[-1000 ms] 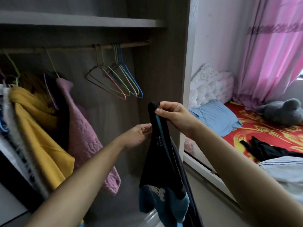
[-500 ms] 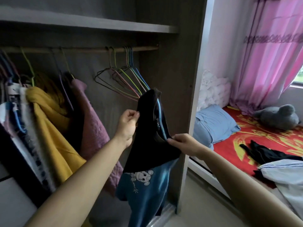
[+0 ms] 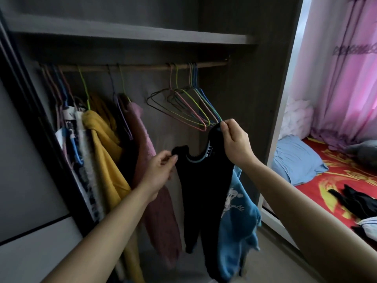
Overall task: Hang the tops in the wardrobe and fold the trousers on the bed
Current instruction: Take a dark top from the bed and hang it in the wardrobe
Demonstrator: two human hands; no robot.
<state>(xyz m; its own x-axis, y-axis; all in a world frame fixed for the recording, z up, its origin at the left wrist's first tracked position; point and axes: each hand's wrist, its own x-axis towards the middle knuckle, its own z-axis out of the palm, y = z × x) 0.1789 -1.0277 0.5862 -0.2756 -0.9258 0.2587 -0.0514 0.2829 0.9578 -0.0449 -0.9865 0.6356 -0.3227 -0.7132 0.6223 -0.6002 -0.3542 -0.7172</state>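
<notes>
Knitted mustard and pink tops are hanging on the wardrobe rail as the left hand and right hand are pinching the shoulders of a soft black-and-blue top, holding it below thin wire hangers; dark trousers are lying crumpled on the red bed.

The black-and-blue top hangs upright, shoulders spread, just below the wire hangers in the wardrobe.
</notes>
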